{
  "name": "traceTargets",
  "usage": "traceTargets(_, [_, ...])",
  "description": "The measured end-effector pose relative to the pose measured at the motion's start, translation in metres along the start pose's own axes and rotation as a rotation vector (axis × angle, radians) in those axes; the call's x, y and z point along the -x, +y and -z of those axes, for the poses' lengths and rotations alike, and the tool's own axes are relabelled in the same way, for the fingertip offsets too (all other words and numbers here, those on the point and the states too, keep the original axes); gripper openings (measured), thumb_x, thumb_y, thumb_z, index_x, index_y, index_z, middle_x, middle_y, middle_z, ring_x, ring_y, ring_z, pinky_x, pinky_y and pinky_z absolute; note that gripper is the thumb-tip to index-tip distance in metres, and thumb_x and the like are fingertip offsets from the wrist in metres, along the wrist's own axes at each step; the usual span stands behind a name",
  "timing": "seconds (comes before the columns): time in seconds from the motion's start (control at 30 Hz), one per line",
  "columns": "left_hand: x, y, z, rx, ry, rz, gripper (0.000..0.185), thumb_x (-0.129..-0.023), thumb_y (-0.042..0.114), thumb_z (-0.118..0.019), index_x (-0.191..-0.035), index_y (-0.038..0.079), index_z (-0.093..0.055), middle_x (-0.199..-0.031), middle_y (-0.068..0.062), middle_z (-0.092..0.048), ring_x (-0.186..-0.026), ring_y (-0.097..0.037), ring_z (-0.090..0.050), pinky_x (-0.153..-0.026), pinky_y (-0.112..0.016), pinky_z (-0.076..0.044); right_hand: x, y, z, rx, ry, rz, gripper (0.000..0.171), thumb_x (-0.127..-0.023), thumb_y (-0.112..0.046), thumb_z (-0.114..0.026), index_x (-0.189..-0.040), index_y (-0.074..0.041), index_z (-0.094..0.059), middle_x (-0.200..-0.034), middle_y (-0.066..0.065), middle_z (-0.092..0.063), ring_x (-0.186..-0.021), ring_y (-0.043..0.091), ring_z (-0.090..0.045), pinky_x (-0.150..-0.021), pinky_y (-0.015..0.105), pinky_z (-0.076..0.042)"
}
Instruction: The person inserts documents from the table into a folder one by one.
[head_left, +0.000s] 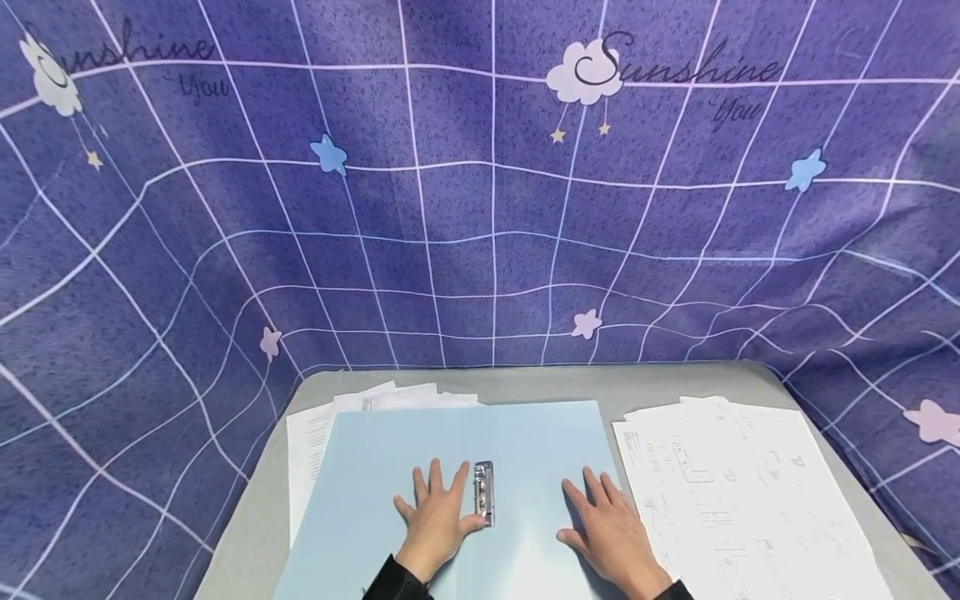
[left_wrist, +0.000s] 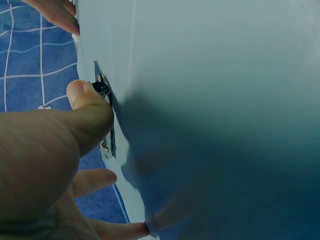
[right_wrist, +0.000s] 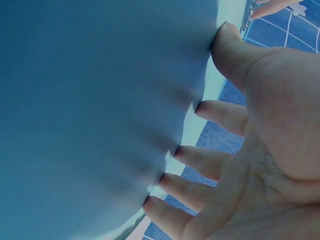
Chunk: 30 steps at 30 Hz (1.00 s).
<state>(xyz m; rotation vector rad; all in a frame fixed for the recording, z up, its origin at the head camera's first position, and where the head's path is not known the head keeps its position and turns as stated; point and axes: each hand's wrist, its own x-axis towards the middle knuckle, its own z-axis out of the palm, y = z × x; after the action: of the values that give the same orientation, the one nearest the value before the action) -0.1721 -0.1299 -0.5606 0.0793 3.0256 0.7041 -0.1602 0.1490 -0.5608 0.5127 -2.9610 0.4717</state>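
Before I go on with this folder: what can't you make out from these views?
- Print on the right paper stack: too small, head view.
- Left papers: mostly hidden under the open blue folder.
- Metal clip: its lower end sits behind the left hand thumb.
- Folder surface in both wrist views: blurred and shadowed.

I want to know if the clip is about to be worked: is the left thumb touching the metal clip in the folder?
Touching. In the left wrist view the left hand's thumb tip presses against the metal clip on the blue folder; the head view agrees.
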Motion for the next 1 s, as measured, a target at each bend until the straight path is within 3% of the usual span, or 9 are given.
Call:
traceTargets(0.53, [0.002,0.0039,0.0028,0.012,-0.064,-0.006,0.089,-0.086,0.042,-0.078,-0.161,0.018,-0.036,-0.159,-0.04,-0.021,-0.143,-0.069,-0.009,-0.096,-0.092,-0.006,-0.0014,-0.0013,0.0008,0.009,-0.016,-0.004,0.07,-0.084,-0.049,-0.081,-0.139,-0.01,-0.064,-0.147,0.029,-0.05,-0.135,0.056,-0.045,-0.104,0.068,-0.041])
traceTargets(1.0, [0.0032,0.0022,-0.0008,0.013,-0.034,-0.044,0.086,-0.085,0.046,-0.077,-0.159,0.027,-0.037,-0.157,-0.043,-0.02,-0.142,-0.071,-0.008,-0.092,-0.094,-0.002,-0.0011,-0.0018,0.0032,0.011,-0.021,0.001,0.069,-0.083,-0.047,-0.082,-0.139,-0.009,-0.064,-0.147,0.03,-0.051,-0.135,0.056,-0.045,-0.107,0.066,-0.04])
